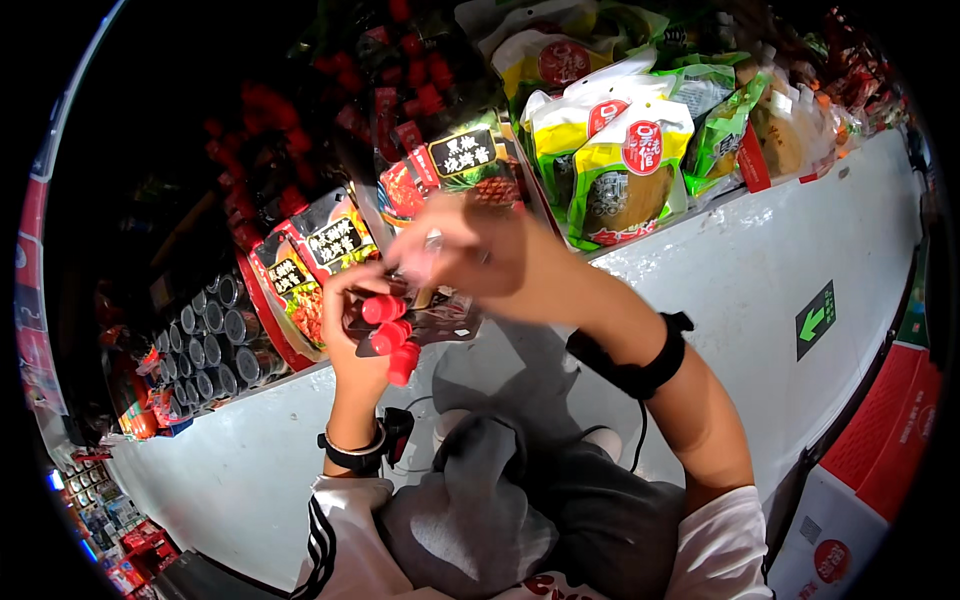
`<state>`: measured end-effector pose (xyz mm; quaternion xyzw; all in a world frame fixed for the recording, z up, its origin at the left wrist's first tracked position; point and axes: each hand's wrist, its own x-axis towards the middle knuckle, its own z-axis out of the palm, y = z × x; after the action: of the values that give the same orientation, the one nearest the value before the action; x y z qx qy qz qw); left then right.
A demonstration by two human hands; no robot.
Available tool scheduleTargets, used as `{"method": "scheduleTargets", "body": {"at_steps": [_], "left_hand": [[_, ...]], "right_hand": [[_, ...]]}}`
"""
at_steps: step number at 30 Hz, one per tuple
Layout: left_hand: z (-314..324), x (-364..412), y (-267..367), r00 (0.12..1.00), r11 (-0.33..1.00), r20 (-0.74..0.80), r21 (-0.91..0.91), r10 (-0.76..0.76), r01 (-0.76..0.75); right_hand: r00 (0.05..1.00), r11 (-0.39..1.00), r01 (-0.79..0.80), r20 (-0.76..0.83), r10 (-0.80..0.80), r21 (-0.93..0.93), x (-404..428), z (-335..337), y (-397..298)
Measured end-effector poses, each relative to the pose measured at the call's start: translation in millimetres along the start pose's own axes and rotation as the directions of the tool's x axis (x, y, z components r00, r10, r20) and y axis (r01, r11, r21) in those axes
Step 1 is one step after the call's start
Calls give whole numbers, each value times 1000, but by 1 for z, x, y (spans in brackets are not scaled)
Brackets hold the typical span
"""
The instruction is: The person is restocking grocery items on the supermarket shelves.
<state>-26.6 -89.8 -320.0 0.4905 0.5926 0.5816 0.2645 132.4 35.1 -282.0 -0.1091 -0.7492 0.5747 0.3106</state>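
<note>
My left hand (pixel 356 307) is closed around several dark sauce pouches with red screw caps (pixel 390 337), their caps pointing towards me. My right hand (pixel 457 247) reaches across just above and beside them; it is blurred, and whether its fingers hold anything cannot be told. Behind the hands, black and red barbecue sauce pouches (pixel 334 244) stand upright at the shelf's front. Another sauce pouch with a black label (pixel 463 154) stands just beyond my right hand.
Green, yellow and white food bags (pixel 630 172) fill the shelf at right. Jars with dark lids (pixel 214 337) are stacked at left. More red-capped pouches (pixel 270 112) lie in shadow behind. A green arrow sign (pixel 814 320) is on the pale floor, and red and white boxes (pixel 874 427) stand at far right.
</note>
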Motion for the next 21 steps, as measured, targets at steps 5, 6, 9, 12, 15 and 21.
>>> {"method": "scheduleTargets", "body": {"at_steps": [5, 6, 9, 12, 15, 21], "left_hand": [[0, -12, 7, 996, 999, -89, 11, -31, 32], [1, -14, 9, 992, 998, -125, 62, 23, -15], [-4, -18, 10, 978, 995, -200, 83, 62, -46], [-7, -15, 7, 977, 980, -151, 153, 149, -126], [0, -5, 0, 997, 999, -74, -8, -35, 35], [2, -7, -24, 993, 975, 72, -194, -94, 107]], "right_hand": [[902, 762, -253, -431, -38, -597, 16, -37, 15], [910, 678, -244, -405, -86, -693, 18, -35, 19], [893, 630, -274, -435, -114, -727, 18, -24, 25], [888, 627, -324, -456, -57, -708, 19, -29, 23], [896, 704, -239, -431, -105, -668, 16, -32, 25], [896, 633, -278, -433, -101, -722, 13, -36, 25]]}}
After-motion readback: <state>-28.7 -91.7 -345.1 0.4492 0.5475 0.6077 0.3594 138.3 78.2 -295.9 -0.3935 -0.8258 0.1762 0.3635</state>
